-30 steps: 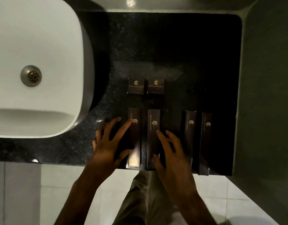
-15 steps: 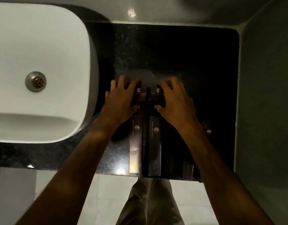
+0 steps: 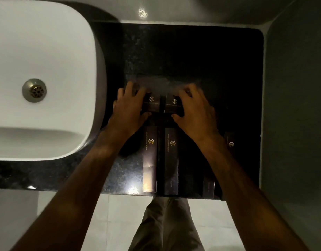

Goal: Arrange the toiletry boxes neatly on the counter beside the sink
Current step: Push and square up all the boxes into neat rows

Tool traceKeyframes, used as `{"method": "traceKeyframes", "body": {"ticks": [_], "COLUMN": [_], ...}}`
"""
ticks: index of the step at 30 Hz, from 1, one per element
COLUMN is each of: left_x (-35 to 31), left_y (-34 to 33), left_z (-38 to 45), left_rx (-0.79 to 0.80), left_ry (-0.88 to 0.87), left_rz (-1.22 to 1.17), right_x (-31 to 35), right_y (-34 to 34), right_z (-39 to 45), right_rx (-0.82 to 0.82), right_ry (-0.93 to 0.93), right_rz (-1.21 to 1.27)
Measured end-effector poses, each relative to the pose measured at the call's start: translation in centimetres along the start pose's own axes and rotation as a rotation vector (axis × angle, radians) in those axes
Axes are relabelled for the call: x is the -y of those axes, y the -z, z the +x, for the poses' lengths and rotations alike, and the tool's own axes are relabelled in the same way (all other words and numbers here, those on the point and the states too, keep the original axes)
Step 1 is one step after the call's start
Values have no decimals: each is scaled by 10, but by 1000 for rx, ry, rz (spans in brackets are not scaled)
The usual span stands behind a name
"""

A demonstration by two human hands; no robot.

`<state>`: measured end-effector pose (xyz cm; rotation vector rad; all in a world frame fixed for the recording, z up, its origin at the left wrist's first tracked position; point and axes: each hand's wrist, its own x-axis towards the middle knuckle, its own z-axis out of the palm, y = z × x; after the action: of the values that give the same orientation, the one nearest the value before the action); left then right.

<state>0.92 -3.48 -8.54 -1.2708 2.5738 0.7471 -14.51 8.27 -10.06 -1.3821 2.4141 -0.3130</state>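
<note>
Two small dark boxes with gold logos lie side by side on the black counter [image 3: 201, 57]. My left hand [image 3: 130, 109] grips the left small box [image 3: 152, 105], fingers at its far edge and thumb at its near edge. My right hand [image 3: 194, 111] holds the right small box [image 3: 173, 105] the same way. Below them two long dark boxes, left [image 3: 150, 158] and right [image 3: 171, 160], lie parallel and reach the front edge. Two more long boxes [image 3: 230, 144] at the right are mostly hidden by my right forearm.
A white basin [image 3: 47, 60] with a metal drain [image 3: 34, 90] sits left of the counter. A grey wall [image 3: 297, 105] bounds the counter on the right and another runs along the back. Pale floor tiles and my trouser legs [image 3: 167, 225] show below the front edge.
Both hands moved from the long boxes up to the two small boxes and closed on them. The small boxes have shifted only slightly since half a second ago.
</note>
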Motion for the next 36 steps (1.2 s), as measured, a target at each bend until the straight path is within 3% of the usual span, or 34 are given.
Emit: {"method": "traceKeyframes", "body": {"ticks": [26, 32, 36], "left_x": [7, 11, 26], "left_y": [-4, -9, -34], "left_z": [1, -60, -142], "left_rx": [1, -78, 46], "left_ry": [-9, 15, 24], "left_rz": [-33, -349, -297], "right_x": [-4, 7, 17], "right_y": [3, 15, 4], "right_z": [4, -70, -150], "right_rx": [44, -58, 190], "right_ry": [33, -19, -99], "right_rz": [43, 295, 347]}}
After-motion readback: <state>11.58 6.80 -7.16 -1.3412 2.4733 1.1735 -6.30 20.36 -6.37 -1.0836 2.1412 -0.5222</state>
